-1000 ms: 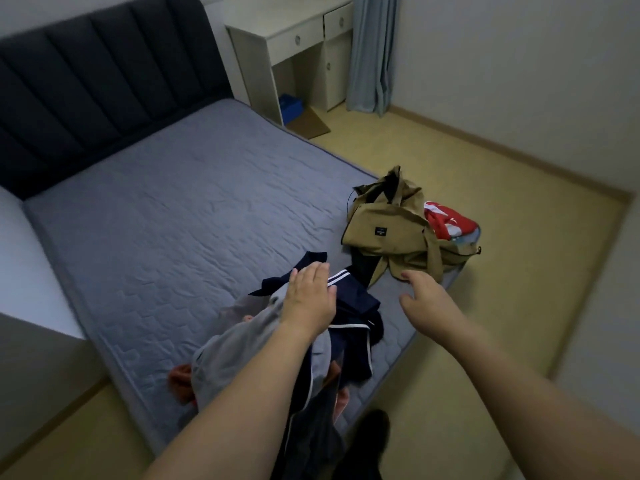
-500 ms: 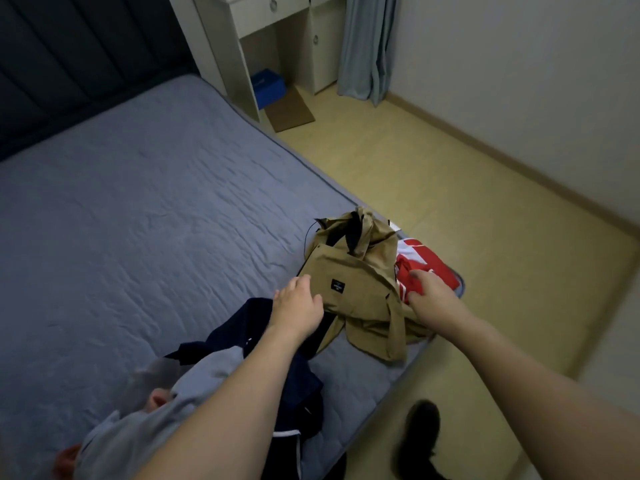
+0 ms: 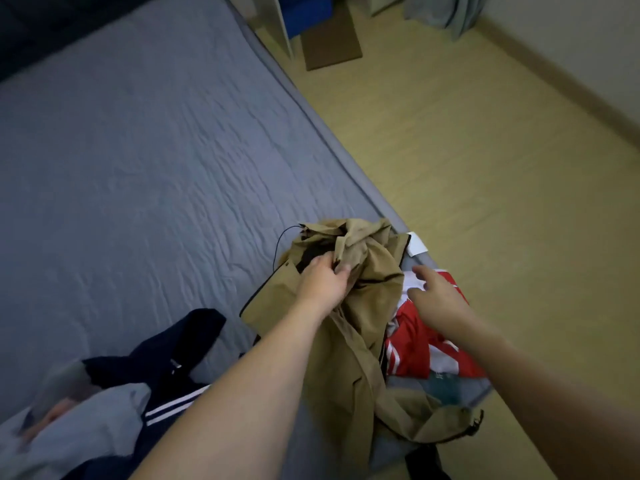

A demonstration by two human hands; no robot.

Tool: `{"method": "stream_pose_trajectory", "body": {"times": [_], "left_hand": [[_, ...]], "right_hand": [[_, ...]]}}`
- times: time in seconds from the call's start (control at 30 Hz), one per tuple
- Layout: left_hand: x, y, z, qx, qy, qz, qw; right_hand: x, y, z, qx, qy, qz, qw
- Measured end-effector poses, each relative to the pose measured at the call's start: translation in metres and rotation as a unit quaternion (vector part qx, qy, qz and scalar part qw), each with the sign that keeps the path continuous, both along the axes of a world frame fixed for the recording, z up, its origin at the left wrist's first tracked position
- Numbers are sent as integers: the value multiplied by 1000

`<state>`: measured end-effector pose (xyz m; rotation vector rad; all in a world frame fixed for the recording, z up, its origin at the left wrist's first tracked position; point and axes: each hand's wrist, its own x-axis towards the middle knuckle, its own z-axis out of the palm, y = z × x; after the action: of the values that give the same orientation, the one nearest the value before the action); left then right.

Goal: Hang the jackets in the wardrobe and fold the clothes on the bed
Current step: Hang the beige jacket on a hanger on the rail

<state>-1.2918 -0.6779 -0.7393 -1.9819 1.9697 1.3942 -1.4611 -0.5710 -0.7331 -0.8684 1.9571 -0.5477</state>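
On bed (image 3: pixel 138 168), left hand (image 3: pixel 323 280) fingers (image 3: pixel 341 271) grip khaki jacket (image 3: pixel 360 306) collar.

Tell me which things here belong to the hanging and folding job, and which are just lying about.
For the job:
khaki jacket, gripped by the left hand
red and white garment
navy striped garment
grey garment
bed

Just lying about:
brown mat
blue box
curtain

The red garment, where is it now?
Head view, lower right: the red garment lies at the bed's corner, beside the tan jacket, under the right hand.
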Motion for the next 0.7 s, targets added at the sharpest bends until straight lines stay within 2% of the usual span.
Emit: {"method": "stream_pose_trajectory", "body": {"times": [0.07,0.13,0.23,0.3,0.4,0.53,0.7], "left_hand": [[-6,4,-3,-10,71,134,988],[8,6,15,-27,140,298,944],[51,3,75,-94,217,428,872],[79,2,132,-127,268,470,831],[112,4,218,-147,314,508,788],[166,19,336,-199,357,553,726],[263,72,462,-274,400,573,661]], "right_hand": [[-13,-9,-14,-5,-12,-11,1000],[-17,-14,-16,0,-13,8,1000],[1,-18,1,10,-27,72,997],[30,-23,23,-7,-46,144,989],[88,-39,80,-10,-124,256,959],[172,-59,176,-50,-183,345,919],[280,-65,294,-141,-112,424,888]]}}
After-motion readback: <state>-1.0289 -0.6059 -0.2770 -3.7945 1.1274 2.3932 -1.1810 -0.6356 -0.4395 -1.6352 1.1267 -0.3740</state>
